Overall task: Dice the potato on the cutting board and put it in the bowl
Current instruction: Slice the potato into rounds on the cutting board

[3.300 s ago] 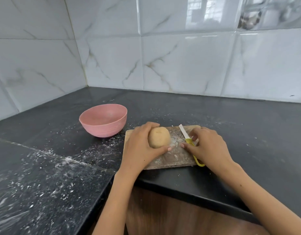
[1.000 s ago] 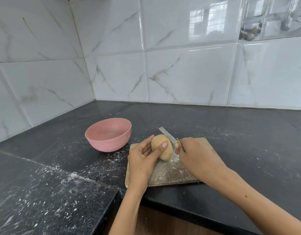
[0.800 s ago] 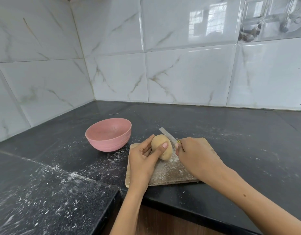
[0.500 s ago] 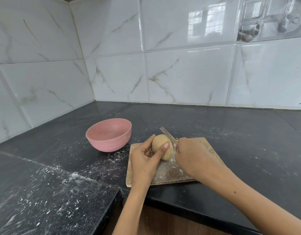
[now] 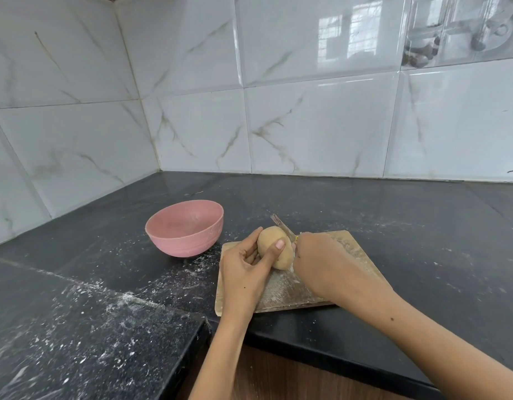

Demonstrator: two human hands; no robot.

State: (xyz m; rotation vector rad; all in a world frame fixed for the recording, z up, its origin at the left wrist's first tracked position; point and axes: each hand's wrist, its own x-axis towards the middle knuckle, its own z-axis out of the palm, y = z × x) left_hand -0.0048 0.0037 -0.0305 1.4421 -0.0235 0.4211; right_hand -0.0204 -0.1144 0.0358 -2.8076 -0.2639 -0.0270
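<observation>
The potato (image 5: 276,247) lies on the board (image 5: 293,284), long axis running near-far. The left hand (image 5: 245,272) pinches its left side; the right hand (image 5: 321,264), just right, clasps the knife (image 5: 282,223) against its right flank. The bowl (image 5: 186,228) sits far-left.

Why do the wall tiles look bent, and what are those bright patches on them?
Head view: the wide-angle lens bows the wall tiles and their grout lines; the bright patches are window reflections on the glossy glaze. Lighting is soft, with only faint shadows under the pink bowl. The knife blade looks slightly smeared.
</observation>
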